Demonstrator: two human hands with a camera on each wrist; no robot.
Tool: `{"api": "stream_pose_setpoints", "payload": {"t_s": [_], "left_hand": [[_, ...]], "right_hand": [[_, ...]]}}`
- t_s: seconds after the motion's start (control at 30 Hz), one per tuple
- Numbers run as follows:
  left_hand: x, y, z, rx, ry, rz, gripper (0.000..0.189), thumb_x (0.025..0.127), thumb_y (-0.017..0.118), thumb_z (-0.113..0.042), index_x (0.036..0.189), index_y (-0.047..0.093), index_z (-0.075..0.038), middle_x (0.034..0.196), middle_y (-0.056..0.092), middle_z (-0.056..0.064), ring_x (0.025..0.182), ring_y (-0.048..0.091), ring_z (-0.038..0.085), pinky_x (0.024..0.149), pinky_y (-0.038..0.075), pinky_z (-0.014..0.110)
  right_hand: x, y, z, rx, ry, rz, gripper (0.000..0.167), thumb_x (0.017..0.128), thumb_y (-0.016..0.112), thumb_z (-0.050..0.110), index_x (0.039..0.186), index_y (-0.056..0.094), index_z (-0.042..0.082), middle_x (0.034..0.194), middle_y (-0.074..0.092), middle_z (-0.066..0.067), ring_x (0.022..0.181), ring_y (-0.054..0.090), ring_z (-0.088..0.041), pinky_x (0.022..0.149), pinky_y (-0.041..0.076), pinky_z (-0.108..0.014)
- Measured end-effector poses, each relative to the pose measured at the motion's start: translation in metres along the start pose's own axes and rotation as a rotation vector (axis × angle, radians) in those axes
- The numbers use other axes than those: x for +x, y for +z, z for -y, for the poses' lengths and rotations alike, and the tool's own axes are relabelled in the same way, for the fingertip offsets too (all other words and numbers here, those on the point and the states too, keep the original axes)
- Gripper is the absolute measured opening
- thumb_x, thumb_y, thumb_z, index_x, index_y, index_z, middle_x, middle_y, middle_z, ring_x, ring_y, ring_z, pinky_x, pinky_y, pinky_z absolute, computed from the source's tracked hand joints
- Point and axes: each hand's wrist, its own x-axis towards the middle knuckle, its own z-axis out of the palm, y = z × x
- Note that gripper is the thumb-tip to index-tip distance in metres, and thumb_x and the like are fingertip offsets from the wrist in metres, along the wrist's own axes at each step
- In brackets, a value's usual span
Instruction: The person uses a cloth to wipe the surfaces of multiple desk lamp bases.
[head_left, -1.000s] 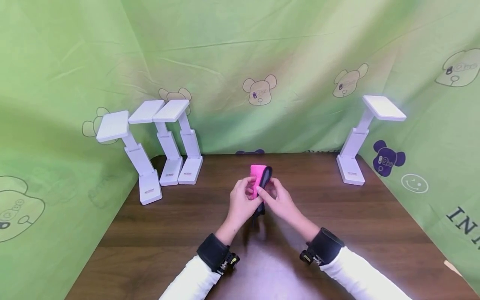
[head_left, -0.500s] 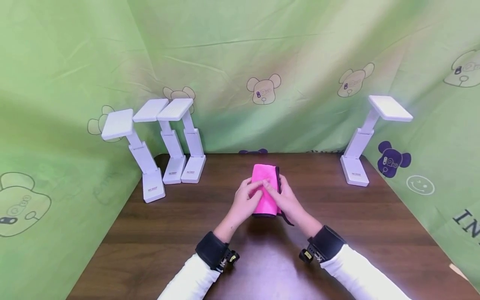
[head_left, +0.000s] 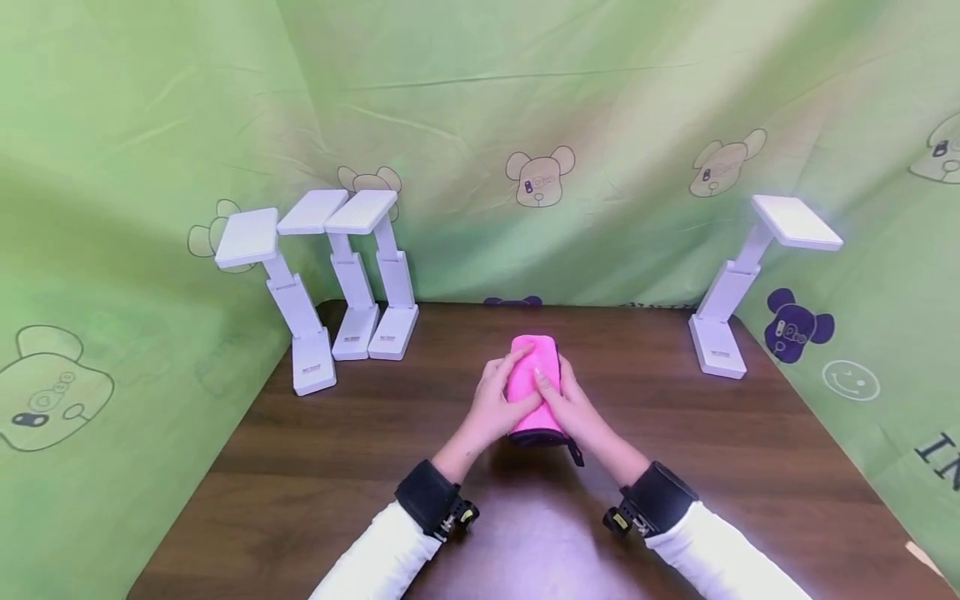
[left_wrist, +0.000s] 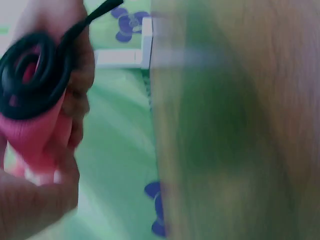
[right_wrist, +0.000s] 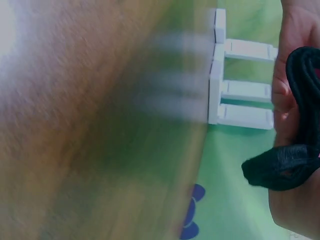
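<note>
Both hands hold a rolled-up pink cloth (head_left: 543,353) with dark edging, over the middle of the table in the head view. My left hand (head_left: 493,402) grips its left side, with fingers laid across the top. On the right side my right hand (head_left: 577,410) wraps it, its thumb pressed on the pink face. Seen from the end in the left wrist view, the roll (left_wrist: 30,131) shows its black edging wound in a spiral. A black loop (right_wrist: 272,167) sticks out from the near end in the right wrist view. The undersides of the fingers are hidden in the head view.
Three white folding lamps (head_left: 313,360) stand at the back left of the brown wooden table (head_left: 360,500). Another white lamp (head_left: 717,346) stands at the back right. A green cloth backdrop (head_left: 450,108) with bear prints encloses the table's back and sides.
The pink cloth has turned from edge-on to its broad side facing up, then become a tighter, rounder roll. Both hands have shifted around it, and the head view has moved slightly.
</note>
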Motion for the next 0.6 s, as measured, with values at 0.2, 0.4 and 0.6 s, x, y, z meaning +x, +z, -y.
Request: {"api": "stream_pose_setpoints", "payload": {"t_s": [0.2, 0.4, 0.6], "left_hand": [[0.001, -0.02, -0.002, -0.006, 0.114, 0.256, 0.094, 0.083, 0.083, -0.021, 0.16, 0.031, -0.028, 0.14, 0.039, 0.016, 0.123, 0.043, 0.024, 0.091, 0.052, 0.032], [0.012, -0.049, 0.015, -0.052, 0.094, 0.156, 0.08, 0.091, 0.077, -0.018, 0.158, 0.035, -0.024, 0.142, 0.054, 0.017, 0.119, 0.061, 0.033, 0.083, 0.059, 0.04], [0.039, -0.112, 0.066, 0.532, -0.08, -0.067, 0.076, 0.093, 0.074, -0.03, 0.156, 0.035, -0.01, 0.151, 0.044, 0.026, 0.138, 0.042, 0.045, 0.111, 0.037, 0.06]], "right_hand": [[-0.001, -0.002, -0.006, 0.061, -0.016, -0.033, 0.078, 0.104, 0.056, 0.041, 0.162, 0.01, 0.014, 0.153, 0.038, -0.018, 0.121, 0.059, -0.029, 0.1, 0.05, -0.035], [-0.002, -0.017, -0.004, 0.044, -0.048, -0.111, 0.074, 0.104, 0.058, 0.033, 0.162, 0.014, 0.016, 0.14, 0.047, -0.024, 0.092, 0.07, -0.027, 0.076, 0.06, -0.038], [-0.007, -0.03, -0.002, -0.019, -0.056, -0.11, 0.077, 0.103, 0.06, 0.032, 0.162, 0.012, 0.017, 0.136, 0.047, -0.027, 0.081, 0.069, -0.023, 0.067, 0.06, -0.039]]}}
